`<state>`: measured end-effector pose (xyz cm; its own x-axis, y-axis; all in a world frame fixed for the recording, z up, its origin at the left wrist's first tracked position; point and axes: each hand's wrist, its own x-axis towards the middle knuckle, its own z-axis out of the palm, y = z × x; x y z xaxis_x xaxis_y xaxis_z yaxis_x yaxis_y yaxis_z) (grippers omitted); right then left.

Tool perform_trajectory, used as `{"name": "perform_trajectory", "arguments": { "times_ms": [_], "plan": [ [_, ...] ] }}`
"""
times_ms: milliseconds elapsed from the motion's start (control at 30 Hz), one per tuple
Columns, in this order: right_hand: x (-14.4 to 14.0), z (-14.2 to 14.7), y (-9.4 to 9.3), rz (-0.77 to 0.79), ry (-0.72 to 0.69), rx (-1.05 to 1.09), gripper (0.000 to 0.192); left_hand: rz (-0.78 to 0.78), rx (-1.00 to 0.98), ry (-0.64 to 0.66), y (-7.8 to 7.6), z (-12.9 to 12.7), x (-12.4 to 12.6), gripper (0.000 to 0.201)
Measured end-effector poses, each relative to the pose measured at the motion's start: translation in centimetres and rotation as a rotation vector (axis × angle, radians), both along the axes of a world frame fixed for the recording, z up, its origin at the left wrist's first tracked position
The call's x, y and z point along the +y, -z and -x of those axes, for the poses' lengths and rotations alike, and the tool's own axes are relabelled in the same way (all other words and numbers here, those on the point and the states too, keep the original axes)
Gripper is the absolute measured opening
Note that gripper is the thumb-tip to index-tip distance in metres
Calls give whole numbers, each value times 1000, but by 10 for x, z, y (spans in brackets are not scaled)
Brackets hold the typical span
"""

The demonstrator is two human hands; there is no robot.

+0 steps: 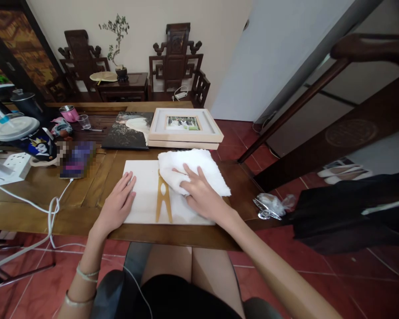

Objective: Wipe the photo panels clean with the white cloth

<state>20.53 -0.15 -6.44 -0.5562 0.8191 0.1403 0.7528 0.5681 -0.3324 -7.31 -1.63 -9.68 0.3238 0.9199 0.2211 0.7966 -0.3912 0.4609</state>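
Note:
A white picture frame lies face down [142, 195] on the wooden table [86, 204], its tan wooden stand [163, 201] showing on the back. My left hand [119, 201] rests flat on the frame's left part, fingers spread. My right hand [199, 192] presses a white cloth [199, 166] onto the frame's right part. The cloth hangs past the frame's right edge onto the table.
Behind lie a stacked light wooden frame with a photo [185, 126] and a dark picture [128, 130]. At the left stand cups, a pink mug [69, 113], a phone [77, 159] and white cables [53, 208]. Crumpled plastic [269, 206] sits at the table's right corner. A dark garment [349, 212] hangs at the right.

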Motion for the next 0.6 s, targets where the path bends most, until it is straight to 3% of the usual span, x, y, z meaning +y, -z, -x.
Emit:
{"name": "perform_trajectory", "arguments": {
  "times_ms": [100,267,333,433,600],
  "plan": [
    [-24,4,-2,-11,0,-14,45,10,-11,-11,0,-1,0,51],
    [-92,-2,-17,76,-82,-36,47,13,-22,-10,1,-1,-1,51],
    [-102,-6,-24,121,-122,-35,48,12,-19,-5,1,-1,-1,51],
    [-85,-5,-27,157,-132,-50,49,17,-7,-3,1,-1,0,51],
    [-20,14,-17,120,-20,-64,43,11,-6,6,0,-1,0,51]
  ]
}}
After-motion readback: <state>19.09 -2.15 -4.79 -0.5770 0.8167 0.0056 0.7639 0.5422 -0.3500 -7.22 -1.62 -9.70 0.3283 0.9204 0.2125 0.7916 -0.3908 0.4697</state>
